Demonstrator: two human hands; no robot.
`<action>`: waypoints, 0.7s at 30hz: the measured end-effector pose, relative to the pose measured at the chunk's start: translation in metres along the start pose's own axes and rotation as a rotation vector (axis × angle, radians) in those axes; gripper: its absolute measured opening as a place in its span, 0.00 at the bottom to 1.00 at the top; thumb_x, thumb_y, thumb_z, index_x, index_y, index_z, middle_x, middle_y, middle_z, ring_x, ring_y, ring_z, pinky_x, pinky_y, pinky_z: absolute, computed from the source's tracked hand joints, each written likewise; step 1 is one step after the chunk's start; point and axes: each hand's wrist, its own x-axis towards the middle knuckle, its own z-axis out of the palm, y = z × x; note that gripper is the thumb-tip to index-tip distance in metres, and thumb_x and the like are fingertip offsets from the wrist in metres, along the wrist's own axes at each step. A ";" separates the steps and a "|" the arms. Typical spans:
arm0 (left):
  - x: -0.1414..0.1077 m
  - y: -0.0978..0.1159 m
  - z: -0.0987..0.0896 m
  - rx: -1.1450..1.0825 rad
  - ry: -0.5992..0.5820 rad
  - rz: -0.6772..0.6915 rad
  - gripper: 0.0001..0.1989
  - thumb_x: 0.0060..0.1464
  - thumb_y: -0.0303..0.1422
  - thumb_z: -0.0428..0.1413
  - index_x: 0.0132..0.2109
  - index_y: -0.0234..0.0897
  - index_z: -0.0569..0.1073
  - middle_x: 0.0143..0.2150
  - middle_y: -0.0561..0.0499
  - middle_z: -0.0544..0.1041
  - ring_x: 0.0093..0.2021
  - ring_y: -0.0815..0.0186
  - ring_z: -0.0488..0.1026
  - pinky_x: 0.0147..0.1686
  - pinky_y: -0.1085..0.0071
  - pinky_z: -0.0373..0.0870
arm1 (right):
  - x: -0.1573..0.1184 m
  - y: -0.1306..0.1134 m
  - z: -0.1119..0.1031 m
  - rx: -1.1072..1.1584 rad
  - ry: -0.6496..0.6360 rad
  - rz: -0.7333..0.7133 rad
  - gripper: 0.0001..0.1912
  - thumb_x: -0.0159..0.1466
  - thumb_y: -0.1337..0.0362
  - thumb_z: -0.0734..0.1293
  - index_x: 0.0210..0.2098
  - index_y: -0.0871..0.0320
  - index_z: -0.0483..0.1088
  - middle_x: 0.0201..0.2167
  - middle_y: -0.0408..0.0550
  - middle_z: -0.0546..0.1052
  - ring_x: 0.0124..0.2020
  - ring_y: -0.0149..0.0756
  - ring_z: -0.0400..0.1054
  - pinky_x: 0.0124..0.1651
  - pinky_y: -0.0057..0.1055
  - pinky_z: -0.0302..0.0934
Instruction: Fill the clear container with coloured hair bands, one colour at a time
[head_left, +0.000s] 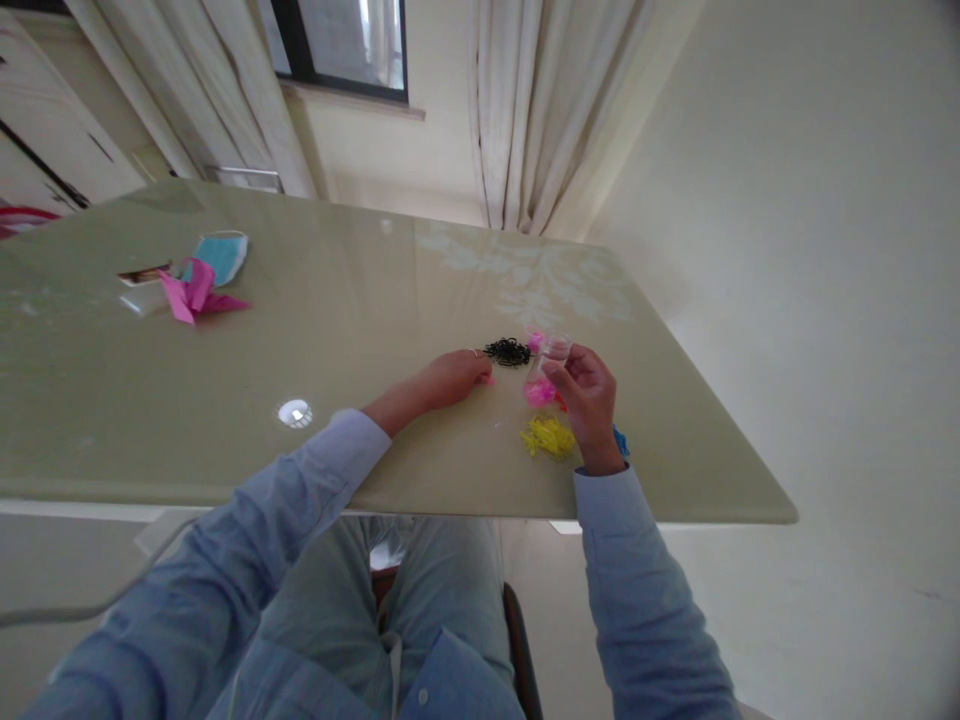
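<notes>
A: What does the right hand hold?
B: It grasps a clear container between the thumb and the fingers, above the desk. Pink pieces show at its lower end; whether they are inside or behind, I cannot tell.
A: And the left hand?
B: Its fingers are bent down just beside the black pile. A bit of pink shows at the fingertips, but I cannot tell whether this grip is closed on it.
A: What could go wrong from here?
B: The container looks smooth and is held only by the fingers, so it may slip or tilt if the hold becomes loose. The left hand is very near to the black pile; a careless sweep could scatter it.
A: Is the right arm also a danger?
B: I think yes. The yellow pile lies just beside the right wrist, and the blue pieces are partly hidden by it. If the cuff goes low, it could drag them and mix the colours.
</notes>
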 end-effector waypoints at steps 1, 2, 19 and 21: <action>0.000 -0.001 0.000 -0.040 0.019 -0.025 0.08 0.59 0.26 0.53 0.36 0.34 0.77 0.39 0.44 0.79 0.41 0.61 0.76 0.42 0.68 0.69 | 0.000 0.000 0.000 0.006 0.002 -0.001 0.17 0.56 0.52 0.76 0.39 0.55 0.76 0.34 0.44 0.78 0.34 0.36 0.72 0.39 0.33 0.67; 0.000 -0.002 -0.001 -0.074 0.045 -0.046 0.07 0.58 0.27 0.54 0.36 0.34 0.77 0.37 0.45 0.79 0.40 0.62 0.75 0.41 0.69 0.69 | 0.000 0.000 0.000 0.010 0.005 -0.002 0.17 0.56 0.52 0.76 0.39 0.55 0.76 0.34 0.45 0.78 0.35 0.36 0.72 0.40 0.34 0.67; -0.027 0.032 -0.025 -1.741 0.130 -0.252 0.19 0.41 0.37 0.75 0.31 0.31 0.74 0.27 0.56 0.70 0.25 0.77 0.68 0.32 0.77 0.74 | -0.004 -0.003 0.000 0.057 -0.044 0.017 0.18 0.56 0.53 0.76 0.42 0.54 0.76 0.35 0.45 0.80 0.30 0.33 0.69 0.35 0.32 0.65; -0.031 0.042 -0.028 -1.829 0.145 -0.240 0.18 0.40 0.34 0.75 0.31 0.31 0.74 0.28 0.55 0.71 0.25 0.77 0.68 0.29 0.80 0.72 | -0.005 -0.005 0.000 0.067 -0.074 0.011 0.17 0.56 0.53 0.77 0.42 0.54 0.77 0.35 0.45 0.80 0.31 0.33 0.69 0.35 0.32 0.65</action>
